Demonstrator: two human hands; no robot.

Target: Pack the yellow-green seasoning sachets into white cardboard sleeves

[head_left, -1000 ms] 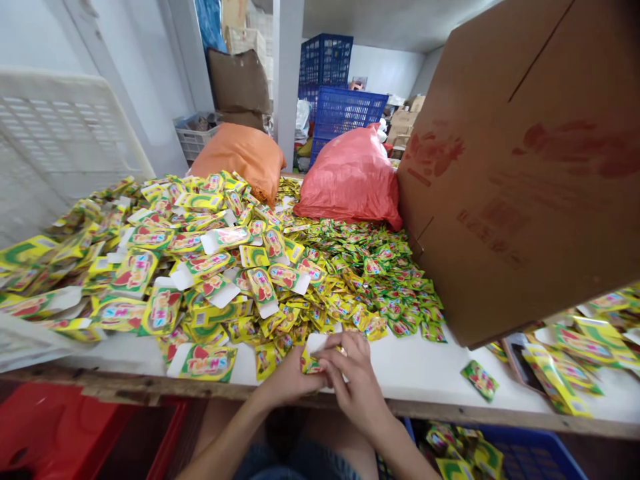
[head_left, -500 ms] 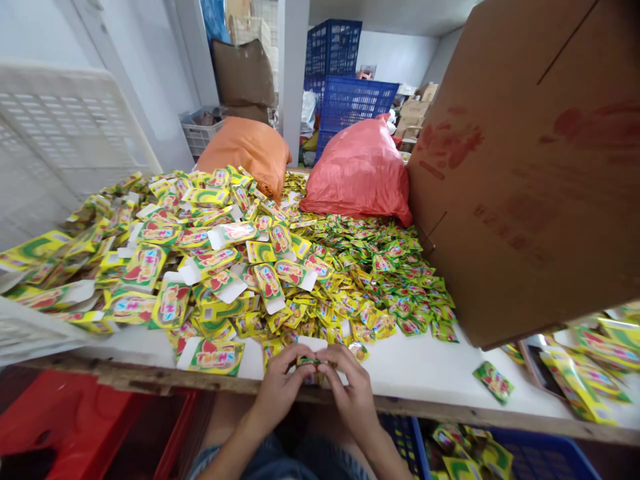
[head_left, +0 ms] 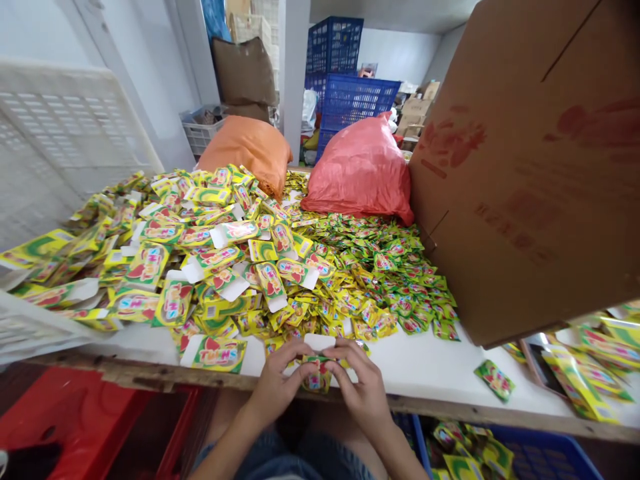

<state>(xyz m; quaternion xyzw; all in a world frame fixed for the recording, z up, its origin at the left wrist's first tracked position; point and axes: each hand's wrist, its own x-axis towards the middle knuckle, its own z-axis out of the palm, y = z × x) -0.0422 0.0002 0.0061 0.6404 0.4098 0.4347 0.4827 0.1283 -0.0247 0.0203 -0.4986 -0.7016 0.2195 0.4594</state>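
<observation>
Between my two hands, at the table's front edge, is a small yellow-green printed carton (head_left: 317, 380) with its white flap standing up at the far side. My left hand (head_left: 280, 377) pinches its left side near the top, thumb and forefinger closed. On the other side, my right hand (head_left: 356, 377) grips it the same way. A dark green edge shows between the fingertips at the carton's mouth; I cannot make out what it is. Left of my hands lies another carton (head_left: 219, 354), flat with white flaps open. Small yellow sachets (head_left: 365, 317) lie just beyond my fingers.
A large heap of cartons (head_left: 149, 263) covers the table's left, with green sachets (head_left: 395, 267) to the right. An orange sack (head_left: 245, 150) and a red sack (head_left: 357, 167) stand behind. A big cardboard box (head_left: 520, 173) leans at right. Blue baskets (head_left: 540, 453) sit below the table.
The carton's printed front now shows more below my fingers, and its white flap stands clearer. My right hand has shifted slightly right; both hands keep hold.
</observation>
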